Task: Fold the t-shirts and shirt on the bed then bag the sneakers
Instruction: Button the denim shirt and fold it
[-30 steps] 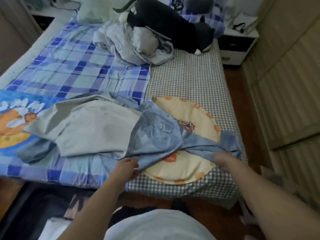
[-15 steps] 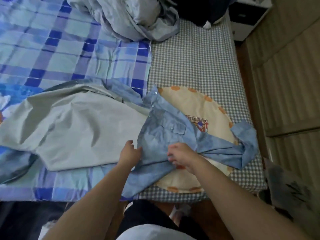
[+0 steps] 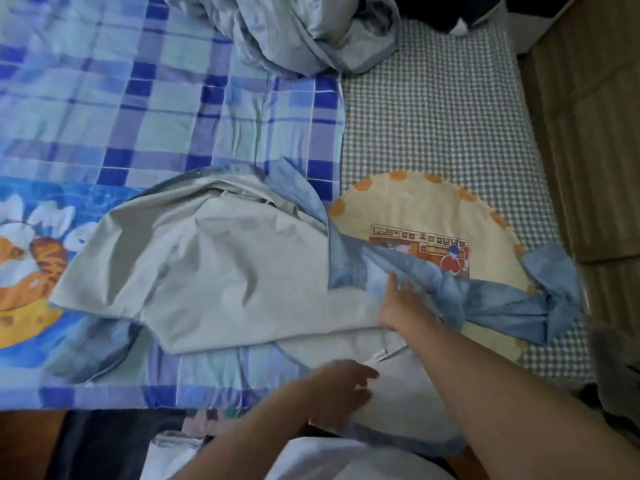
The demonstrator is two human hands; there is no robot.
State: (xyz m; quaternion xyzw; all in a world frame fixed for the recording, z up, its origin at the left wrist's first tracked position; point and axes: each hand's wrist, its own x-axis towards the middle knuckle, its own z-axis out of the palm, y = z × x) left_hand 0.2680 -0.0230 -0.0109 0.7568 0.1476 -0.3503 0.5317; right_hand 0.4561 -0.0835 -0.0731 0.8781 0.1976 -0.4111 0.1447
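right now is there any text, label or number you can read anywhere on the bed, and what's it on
No readable text anywhere.
Round cushion: the printed picture has sign-like strips, too blurred to read.
Denim shirt: a small white tag on its light inner side near the left hand shows no legible print.
Cartoon blanket: pictures only.

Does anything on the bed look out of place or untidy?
Yes. The blue denim shirt's sleeve lies twisted across the round cream cushion, and a crumpled grey garment heap sits unfolded at the far end.
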